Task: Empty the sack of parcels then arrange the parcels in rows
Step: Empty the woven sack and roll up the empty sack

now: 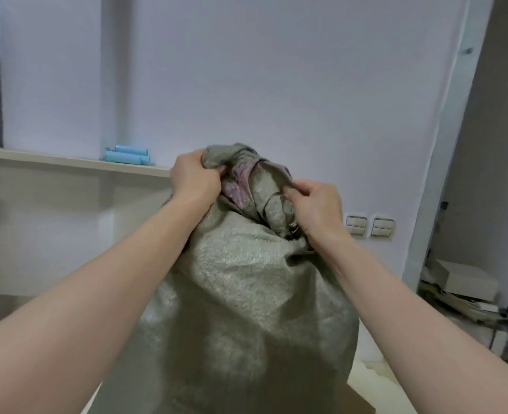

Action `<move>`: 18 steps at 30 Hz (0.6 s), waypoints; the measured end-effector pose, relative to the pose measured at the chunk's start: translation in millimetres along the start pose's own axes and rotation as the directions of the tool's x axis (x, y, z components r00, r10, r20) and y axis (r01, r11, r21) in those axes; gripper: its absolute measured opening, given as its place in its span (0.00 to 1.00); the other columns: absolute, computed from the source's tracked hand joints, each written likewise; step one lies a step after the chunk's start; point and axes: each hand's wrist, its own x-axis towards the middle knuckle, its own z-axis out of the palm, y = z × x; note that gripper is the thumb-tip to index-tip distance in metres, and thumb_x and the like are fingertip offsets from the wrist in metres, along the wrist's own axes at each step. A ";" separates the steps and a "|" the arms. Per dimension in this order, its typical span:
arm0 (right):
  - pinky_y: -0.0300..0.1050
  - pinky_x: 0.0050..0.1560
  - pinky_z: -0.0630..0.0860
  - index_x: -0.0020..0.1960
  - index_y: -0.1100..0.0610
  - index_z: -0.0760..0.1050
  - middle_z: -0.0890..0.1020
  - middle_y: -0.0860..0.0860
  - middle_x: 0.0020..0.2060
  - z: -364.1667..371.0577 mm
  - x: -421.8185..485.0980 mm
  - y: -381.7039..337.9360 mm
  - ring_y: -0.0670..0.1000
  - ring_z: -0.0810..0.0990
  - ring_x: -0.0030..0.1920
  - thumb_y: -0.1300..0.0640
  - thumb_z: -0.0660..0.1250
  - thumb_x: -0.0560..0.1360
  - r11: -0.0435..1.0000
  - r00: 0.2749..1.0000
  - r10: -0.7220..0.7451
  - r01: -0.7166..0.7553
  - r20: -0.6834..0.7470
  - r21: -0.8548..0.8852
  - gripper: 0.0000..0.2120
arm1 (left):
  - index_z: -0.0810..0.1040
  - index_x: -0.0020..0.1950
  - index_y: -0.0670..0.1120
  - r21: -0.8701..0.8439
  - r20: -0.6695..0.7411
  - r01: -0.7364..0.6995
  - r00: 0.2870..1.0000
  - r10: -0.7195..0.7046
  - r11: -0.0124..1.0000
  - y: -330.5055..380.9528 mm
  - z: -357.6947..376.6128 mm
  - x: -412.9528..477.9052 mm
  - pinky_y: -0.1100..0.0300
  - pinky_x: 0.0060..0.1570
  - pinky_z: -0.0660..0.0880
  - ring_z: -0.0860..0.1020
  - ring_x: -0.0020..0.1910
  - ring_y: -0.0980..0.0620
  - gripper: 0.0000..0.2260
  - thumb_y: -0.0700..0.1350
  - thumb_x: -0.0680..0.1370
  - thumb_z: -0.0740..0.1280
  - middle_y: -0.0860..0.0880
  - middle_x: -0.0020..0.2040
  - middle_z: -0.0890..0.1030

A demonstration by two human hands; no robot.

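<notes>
A pale wall [276, 70] and a shelf [67, 162] stand behind the bulging sack [246, 294], upright before us. Our left hand [191, 177] and right hand [315, 207] each clutch its bunched neck; we judge emptying barely begun, so next the mouth needs opening.

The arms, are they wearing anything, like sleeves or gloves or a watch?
No. The left arm and the right arm are bare as far as the picture shows, with no sleeves. The left hand and the right hand wear no gloves, and no watch, bracelet or ring shows.
</notes>
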 end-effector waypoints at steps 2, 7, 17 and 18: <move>0.44 0.50 0.76 0.52 0.52 0.84 0.86 0.49 0.45 3.4 1.4 -2.2 0.50 0.82 0.49 0.54 0.67 0.76 0.993 0.995 -0.099 0.097 -0.023 -0.066 0.09 | 0.83 0.49 0.48 0.068 -0.036 -0.085 0.995 0.088 0.994 6.5 -2.0 2.4 0.59 0.50 0.74 0.79 0.48 0.49 0.05 0.44 0.75 0.71 0.51 0.45 0.84; 0.40 0.45 0.68 0.51 0.55 0.84 0.86 0.52 0.48 21.5 -3.0 23.8 0.54 0.81 0.51 0.56 0.65 0.78 0.959 0.993 -0.095 0.073 -0.069 -0.275 0.09 | 0.83 0.49 0.48 0.227 -0.070 -0.032 0.996 0.049 0.973 -10.1 6.4 -4.4 0.60 0.46 0.70 0.78 0.47 0.46 0.04 0.44 0.76 0.70 0.49 0.44 0.82; 0.38 0.50 0.69 0.55 0.54 0.83 0.85 0.51 0.53 21.4 0.5 65.3 0.54 0.80 0.56 0.58 0.64 0.78 0.968 0.991 0.092 -0.111 -0.093 -0.223 0.10 | 0.56 0.75 0.53 0.536 0.066 0.257 0.937 -0.343 0.804 -74.5 16.7 -21.2 0.38 0.67 0.64 0.62 0.69 0.35 0.43 0.64 0.67 0.74 0.38 0.72 0.61; 0.38 0.50 0.68 0.56 0.54 0.83 0.85 0.51 0.53 22.7 -3.4 70.9 0.54 0.80 0.57 0.58 0.64 0.78 0.961 0.990 0.106 -0.125 -0.088 -0.248 0.11 | 0.50 0.77 0.57 0.564 0.107 0.296 0.899 -0.424 0.771 -81.8 15.1 -25.4 0.36 0.69 0.61 0.57 0.72 0.33 0.48 0.67 0.66 0.73 0.37 0.74 0.54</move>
